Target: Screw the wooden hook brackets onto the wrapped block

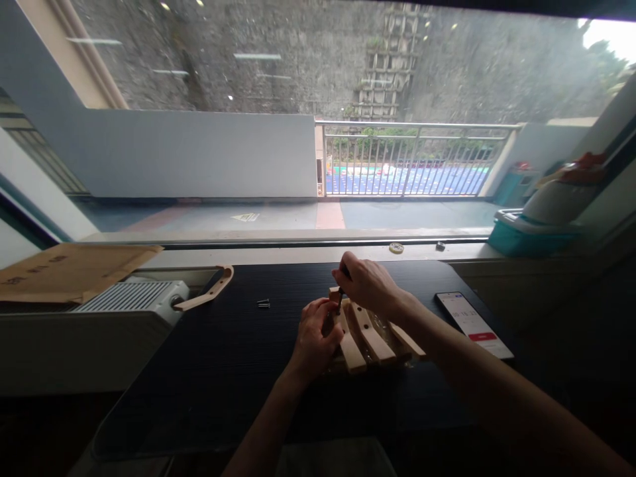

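My right hand is closed around the dark handle of a screwdriver, its thin shaft pointing down at a pale wooden piece. Beside it, my left hand grips the left side of that wooden piece, fingers near the screwdriver's tip. The tip itself is hard to make out. Further curved wooden slats with dark holes lie side by side to the right, with clear plastic wrap around them. To the left of my hands, a few small metal screws rest on the black table.
One curved wooden piece overhangs the table's left edge near a white radiator topped by a cardboard sheet. A lit phone lies at right. On the sill are a tape roll and a teal box.
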{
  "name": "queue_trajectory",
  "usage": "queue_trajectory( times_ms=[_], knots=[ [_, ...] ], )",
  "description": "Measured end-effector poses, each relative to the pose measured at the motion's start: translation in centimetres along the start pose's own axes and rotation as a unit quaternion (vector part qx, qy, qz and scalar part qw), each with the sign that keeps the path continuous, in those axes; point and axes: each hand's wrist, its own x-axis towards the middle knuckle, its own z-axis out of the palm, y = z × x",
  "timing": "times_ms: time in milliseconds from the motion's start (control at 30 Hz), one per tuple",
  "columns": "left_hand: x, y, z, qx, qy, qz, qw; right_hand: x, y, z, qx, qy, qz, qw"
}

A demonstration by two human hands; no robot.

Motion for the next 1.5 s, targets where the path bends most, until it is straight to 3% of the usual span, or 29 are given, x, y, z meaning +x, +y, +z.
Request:
queue_trajectory(
  times_ms=[167,267,600,967,1067,1267,1500],
  knots=[
    [-0.1,0.1,0.0,0.000,-0.002,0.005,1.000,0.3,-0.7,-2.2,-0.045,-0.039,-0.126,0.990],
    [0.0,0.3,-0.1,0.002,-0.004,0.003,1.000,0.3,-0.9,-2.3,-0.046,-0.047,-0.172,0.983],
    [-0.1,0.0,0.1,-0.002,-0.001,0.000,1.000,0.4,-0.5,-0.3,-0.056,0.021,-0.053,0.997],
    [0.0,0.7,-0.4,-0.009,-0.024,-0.017,1.000,0.0,-0.7,-2.4,-0.026,-0.032,-0.234,0.971],
    [0.1,0.6,-0.3,-0.012,-0.022,-0.014,1.000,-0.2,-0.7,-1.7,-0.028,-0.036,-0.204,0.978],
    [0.0,0.2,0.0,-0.005,-0.003,-0.001,1.000,0.2,-0.1,-0.4,-0.040,0.017,-0.055,0.998],
    [0.0,0.2,-0.1,0.001,-0.009,0.004,1.000,0.3,-0.1,-2.4,-0.049,-0.038,-0.162,0.985]
  ],
)
